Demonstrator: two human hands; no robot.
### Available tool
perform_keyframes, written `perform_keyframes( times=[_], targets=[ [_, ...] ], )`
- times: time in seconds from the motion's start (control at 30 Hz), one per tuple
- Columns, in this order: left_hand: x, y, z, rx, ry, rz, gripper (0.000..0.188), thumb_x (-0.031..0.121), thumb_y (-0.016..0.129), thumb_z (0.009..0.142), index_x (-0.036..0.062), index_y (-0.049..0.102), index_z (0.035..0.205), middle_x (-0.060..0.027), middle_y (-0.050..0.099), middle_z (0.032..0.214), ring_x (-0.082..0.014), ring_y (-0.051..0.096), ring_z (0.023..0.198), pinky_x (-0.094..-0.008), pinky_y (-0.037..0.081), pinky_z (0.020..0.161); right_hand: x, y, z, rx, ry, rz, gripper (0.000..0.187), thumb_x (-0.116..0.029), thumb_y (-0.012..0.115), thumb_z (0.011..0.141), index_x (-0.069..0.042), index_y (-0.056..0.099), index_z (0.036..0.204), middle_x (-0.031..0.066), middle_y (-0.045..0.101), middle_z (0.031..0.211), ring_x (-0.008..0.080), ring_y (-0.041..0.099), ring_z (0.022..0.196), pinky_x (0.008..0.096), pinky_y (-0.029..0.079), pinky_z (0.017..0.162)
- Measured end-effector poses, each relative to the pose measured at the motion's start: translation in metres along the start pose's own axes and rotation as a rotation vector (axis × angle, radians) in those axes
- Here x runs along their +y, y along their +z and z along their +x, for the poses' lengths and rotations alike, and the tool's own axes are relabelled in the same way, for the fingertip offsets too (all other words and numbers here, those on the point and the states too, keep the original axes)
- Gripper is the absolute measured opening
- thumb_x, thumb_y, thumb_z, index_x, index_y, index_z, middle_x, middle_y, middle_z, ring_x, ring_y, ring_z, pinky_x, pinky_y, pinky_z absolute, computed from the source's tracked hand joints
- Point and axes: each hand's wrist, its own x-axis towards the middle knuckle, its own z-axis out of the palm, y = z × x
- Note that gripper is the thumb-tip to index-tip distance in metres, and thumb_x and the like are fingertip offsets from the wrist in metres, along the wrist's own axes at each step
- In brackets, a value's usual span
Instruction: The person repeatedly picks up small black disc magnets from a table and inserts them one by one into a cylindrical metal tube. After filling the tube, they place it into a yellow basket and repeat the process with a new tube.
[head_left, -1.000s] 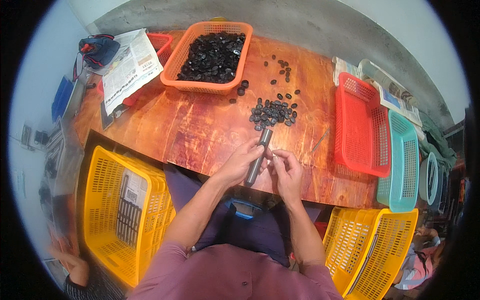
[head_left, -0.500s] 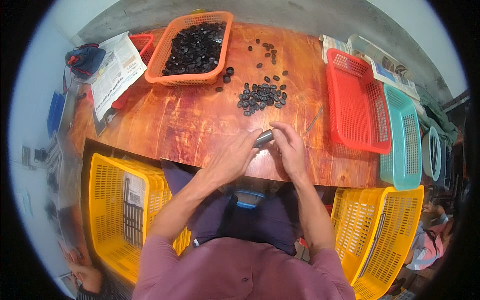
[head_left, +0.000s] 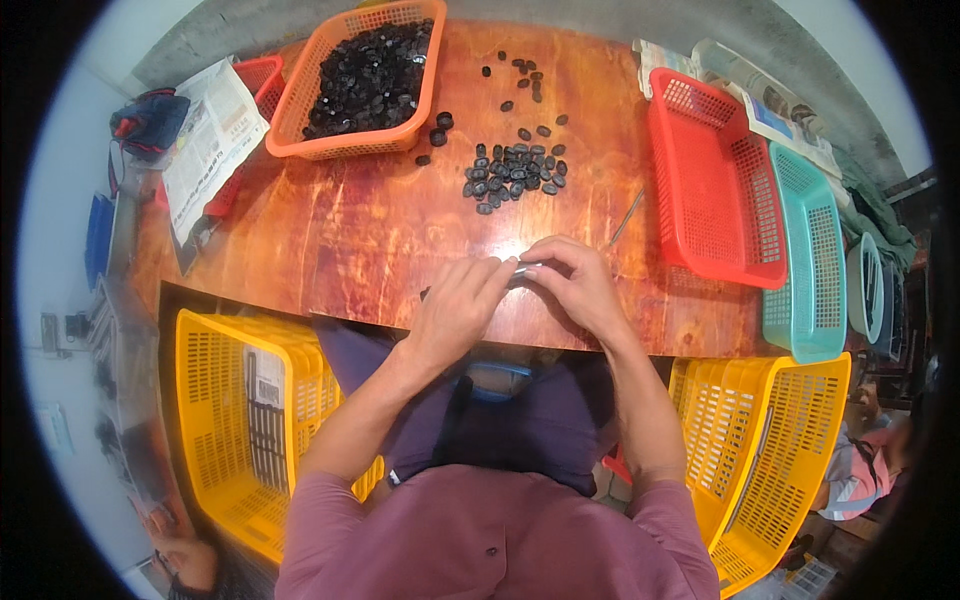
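Observation:
Over the near edge of the wooden table, my left hand point(head_left: 462, 305) and my right hand point(head_left: 575, 285) meet at the fingertips. Both are closed on a dark grey cylindrical piece point(head_left: 524, 268); only a shiny sliver of it shows between the fingers. A small dark end pokes out at the left side of my left hand, and I cannot tell whether it belongs to the same piece. Just beyond my hands lies a loose cluster of small black oval pieces point(head_left: 515, 175). A thin metal rod point(head_left: 627, 217) rests to the right of my right hand.
An orange basket point(head_left: 432, 100) full of black pieces stands at the far left, by a newspaper point(head_left: 215, 140). On the right are a red basket point(head_left: 715, 185) and a teal basket point(head_left: 822, 335). Yellow crates point(head_left: 235, 420) flank my legs. A person point(head_left: 870, 470) is at the right edge.
The grey cylinder, plainly visible between my hands before, is now mostly covered by my fingers. My right fingers have curled closer to my left hand. The whole view has shifted slightly.

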Motion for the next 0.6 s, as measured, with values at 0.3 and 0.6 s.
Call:
perform_keyframes(
  times=[0.3, 0.6],
  targets=[
    [0.003, -0.004, -0.003, -0.040, -0.070, -0.065, 0.044, 0.009, 0.077, 0.081, 0.0024, 0.064, 0.122, -0.0112, 0.065, 0.106, -0.0300, 0.064, 0.098, -0.0399, 0.053, 0.084, -0.015, 0.001, -0.014, 0.045, -0.115, -0.206, 0.018, 0.003, 0.072, 0.082, 0.003, 0.072, 0.100, 0.0131, 0.072, 0.102, 0.0236, 0.069, 0.097, 0.0327, 0.054, 0.088],
    [0.001, -0.009, -0.003, -0.086, -0.001, 0.060, 0.032, 0.014, 0.072, 0.084, 0.0048, 0.068, 0.115, -0.0072, 0.066, 0.103, -0.0250, 0.066, 0.094, -0.0362, 0.051, 0.076, -0.026, 0.006, 0.010, 0.009, 0.097, -0.280, 0.022, -0.021, 0.073, 0.087, 0.000, 0.070, 0.091, 0.0153, 0.065, 0.089, 0.0297, 0.065, 0.087, 0.0389, 0.052, 0.076]
  ],
)
